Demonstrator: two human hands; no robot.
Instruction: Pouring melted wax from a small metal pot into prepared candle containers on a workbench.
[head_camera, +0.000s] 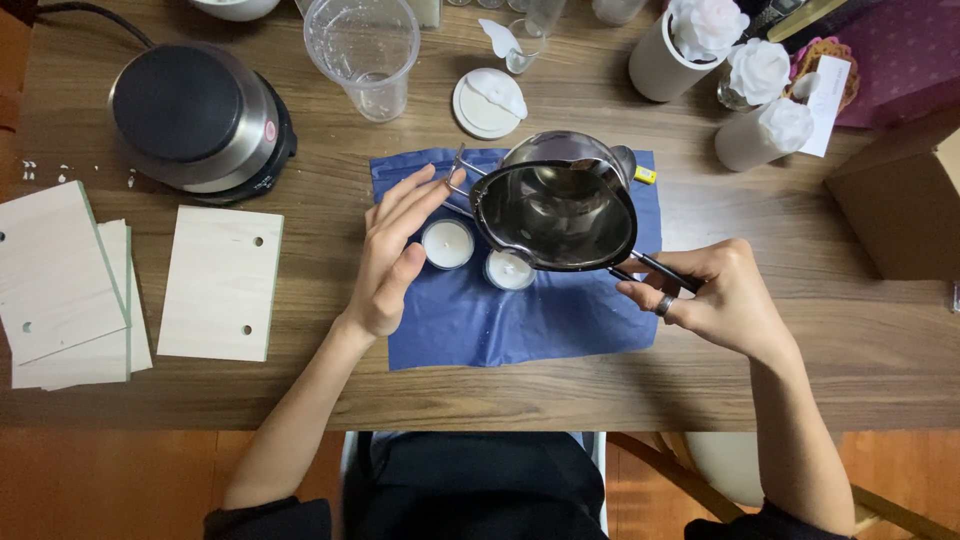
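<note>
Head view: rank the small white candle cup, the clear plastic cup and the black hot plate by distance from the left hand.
1. Small white candle cup, right beside the left hand on the blue mat.
2. Clear plastic cup, straight behind.
3. Black hot plate, back left.

Both forearms are bare from wrist to elbow, and dark, near-black sleeves are pushed up and bunched around the elbows at the picture's lower edge. The left hand (393, 258) wears no ring or watch, and its nails are short and unpainted. The right hand (722, 298) has a dark metallic ring (664, 305) with a dull sheen around one finger. Between the arms, below the table edge (480, 418), dark clothing covers the lap, its fabric plain and unpatterned.
</note>
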